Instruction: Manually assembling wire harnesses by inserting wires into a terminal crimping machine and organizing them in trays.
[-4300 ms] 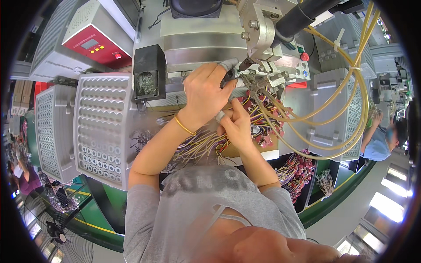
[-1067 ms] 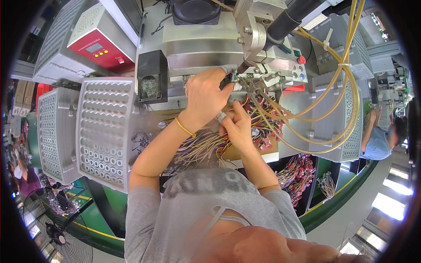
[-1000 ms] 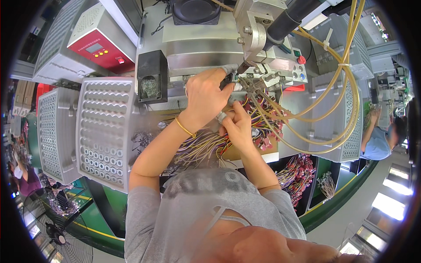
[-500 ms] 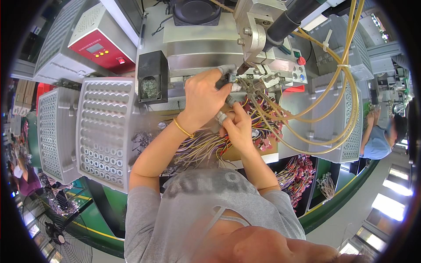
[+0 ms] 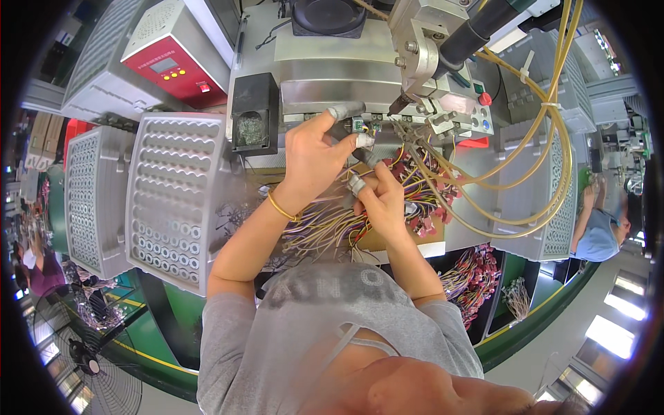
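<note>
My left hand [image 5: 311, 155], with a gold-coloured bangle at the wrist, has grey covers on thumb and forefinger. Between these two fingertips is a small green circuit board [image 5: 359, 125], in front of the metal fixture. Close below, my right hand [image 5: 385, 203] is curled, its thumb and forefinger also in grey covers. Thin wires show by its fingertips, but whatever it grips is hidden. Under both hands lies a spread of multicoloured wires [image 5: 321, 232] with dark red connectors [image 5: 423, 223]. A dark soldering-type tip [image 5: 400, 105] points down just beyond the board, apart from it.
A black box [image 5: 254, 93] stands left of the fixture. Farther left are white trays [image 5: 176, 149] of metal rings and a red-fronted control unit [image 5: 181, 72]. Yellowish tubes [image 5: 564, 159] loop down at the right. A black fan [image 5: 328, 17] sits at the back. Another person [image 5: 598, 228] is at far right.
The whole view has shifted slightly. My left hand and the board have drawn a little leftward, away from the tip. The board shows more clearly between the fingers; my right hand has moved slightly.
</note>
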`<state>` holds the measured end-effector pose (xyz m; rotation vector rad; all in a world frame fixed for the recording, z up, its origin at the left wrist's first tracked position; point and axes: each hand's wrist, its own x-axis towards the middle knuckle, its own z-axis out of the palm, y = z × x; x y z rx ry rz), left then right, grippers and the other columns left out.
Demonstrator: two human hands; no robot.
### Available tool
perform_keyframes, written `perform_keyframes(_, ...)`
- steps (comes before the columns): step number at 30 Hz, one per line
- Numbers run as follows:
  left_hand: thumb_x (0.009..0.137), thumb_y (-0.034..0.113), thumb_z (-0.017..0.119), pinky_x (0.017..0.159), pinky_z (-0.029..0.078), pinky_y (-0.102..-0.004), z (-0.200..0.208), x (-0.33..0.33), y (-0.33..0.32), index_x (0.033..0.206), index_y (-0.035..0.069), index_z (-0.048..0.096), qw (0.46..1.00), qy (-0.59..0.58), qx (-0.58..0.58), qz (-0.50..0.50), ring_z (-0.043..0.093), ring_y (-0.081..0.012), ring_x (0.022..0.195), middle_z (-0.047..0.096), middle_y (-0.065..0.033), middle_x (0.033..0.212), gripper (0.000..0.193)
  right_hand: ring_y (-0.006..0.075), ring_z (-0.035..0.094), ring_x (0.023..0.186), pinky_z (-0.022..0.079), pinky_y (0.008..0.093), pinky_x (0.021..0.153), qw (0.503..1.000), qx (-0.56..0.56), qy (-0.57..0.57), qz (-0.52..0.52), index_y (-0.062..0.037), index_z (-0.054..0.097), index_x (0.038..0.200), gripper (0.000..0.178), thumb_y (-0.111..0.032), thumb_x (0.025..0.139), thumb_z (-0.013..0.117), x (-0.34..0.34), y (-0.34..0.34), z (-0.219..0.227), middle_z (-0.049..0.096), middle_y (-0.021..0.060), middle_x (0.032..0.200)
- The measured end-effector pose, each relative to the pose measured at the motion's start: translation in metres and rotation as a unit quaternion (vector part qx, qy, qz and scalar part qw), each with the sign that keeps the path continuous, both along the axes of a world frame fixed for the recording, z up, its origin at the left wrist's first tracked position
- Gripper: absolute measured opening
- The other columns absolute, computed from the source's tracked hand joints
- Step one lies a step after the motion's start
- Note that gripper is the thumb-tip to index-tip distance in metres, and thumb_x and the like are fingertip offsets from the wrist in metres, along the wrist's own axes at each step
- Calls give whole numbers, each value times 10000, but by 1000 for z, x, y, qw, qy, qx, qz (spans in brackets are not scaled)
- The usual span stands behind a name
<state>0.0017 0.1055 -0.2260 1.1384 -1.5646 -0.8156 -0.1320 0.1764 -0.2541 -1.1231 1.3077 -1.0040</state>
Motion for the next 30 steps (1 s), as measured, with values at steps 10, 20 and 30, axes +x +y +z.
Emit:
perform_keyframes(10,696,59,729,512,437,-206,4,4,6,1042,39,650,999,-34,19,6,559,-64,583,664,-49,817,355,90,525,462,408,232,447,1000,5,-9,-3,18,506,977,202,-136,852,543,1,2,8,568,46,560)
perform_keyframes(20,679,141,753,628,477,-281,-28,63,56,1028,51,649,982,-182,20,39,609,-200,699,661,-103,840,375,102,593,548,450,237,493,995,-61,53,-52,-47,518,1213,374,-54,842,568,-10,4,8,637,74,937)
perform_keyframes(30,734,37,685,584,473,-304,-61,90,52,1018,21,638,917,-378,-41,124,598,-200,634,631,-112,821,288,177,635,616,493,286,557,968,-148,191,-64,-44,573,1148,331,-69,817,577,-19,3,3,654,115,828)
